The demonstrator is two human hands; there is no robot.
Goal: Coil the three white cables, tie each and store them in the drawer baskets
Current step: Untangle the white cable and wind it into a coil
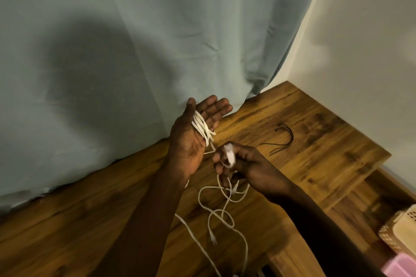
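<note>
A white cable is being coiled around the flat-fingered left hand, its blurred, apparently plug end pinched by the right hand; remaining slack must be wound next.

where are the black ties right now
In the head view the black ties lie loose on the wooden table, right of centre, just beyond the right hand and near the curtain's lower edge.

Dim warm light, big curtain shadow
</note>
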